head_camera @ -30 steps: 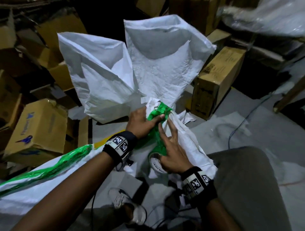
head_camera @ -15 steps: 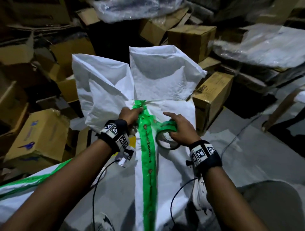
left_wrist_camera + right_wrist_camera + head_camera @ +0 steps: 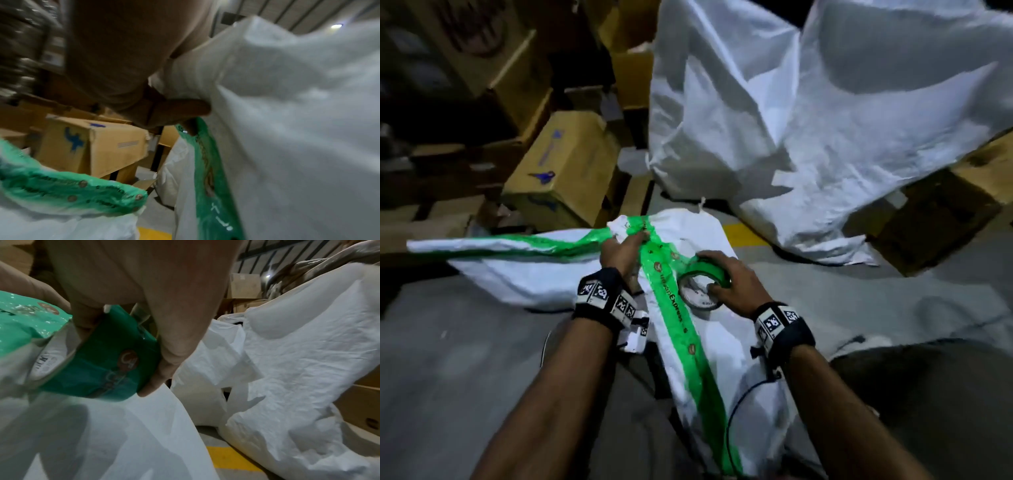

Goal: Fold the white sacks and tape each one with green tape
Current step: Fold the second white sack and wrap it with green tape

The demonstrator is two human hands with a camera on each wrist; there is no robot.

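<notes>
A folded white sack [image 3: 709, 349] lies across my lap with a long strip of green tape [image 3: 681, 329] running down it. My left hand [image 3: 625, 248] grips the sack's far end, the thumb [image 3: 185, 108] pinching white fabric beside the tape [image 3: 207, 162]. My right hand [image 3: 729, 279] holds the green tape roll [image 3: 703, 286] on the sack, fingers curled round its rim [image 3: 115, 363]. A second folded, taped sack [image 3: 517, 260] lies on the floor to the left. Two big unfolded white sacks [image 3: 825, 120] stand behind.
Cardboard boxes [image 3: 565, 171] pile up at the left and back, another box [image 3: 945, 212] at the right under the big sacks. The grey floor [image 3: 465, 342] carries a yellow line [image 3: 743, 233]. A black cable [image 3: 732, 421] hangs from my right wristband.
The view has swung down and left. The taped sack has come lower onto my lap. My left hand stays on its end and my right hand keeps the roll beside the strip.
</notes>
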